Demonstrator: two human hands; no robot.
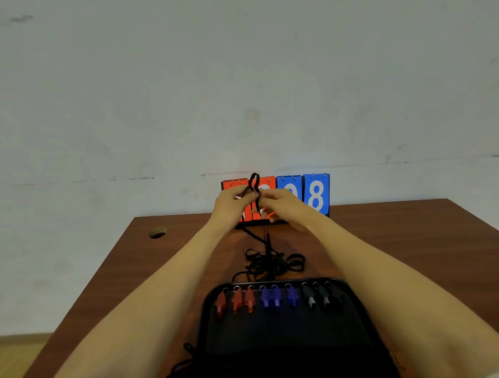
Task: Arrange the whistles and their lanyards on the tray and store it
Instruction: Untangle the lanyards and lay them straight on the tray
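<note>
Brown wooden surface (391,238): a black cord lanyard (254,182) is pinched aloft by the left hand (231,201) and right hand (281,201), beyond the black tray (280,333) of coloured plastic whistles (265,299); if pulled, it could be snagged in the tangled pile (273,263).

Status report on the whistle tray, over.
Left hand and right hand pinch a raised black cord lanyard. Nine red, blue, black whistles rowed on black tray. Tangled lanyard pile beyond.

Whistles (278,299) on tray (280,333) far edge; lanyards (272,265) btwn tray & scoreboard (316,195) on table (420,236).
</note>
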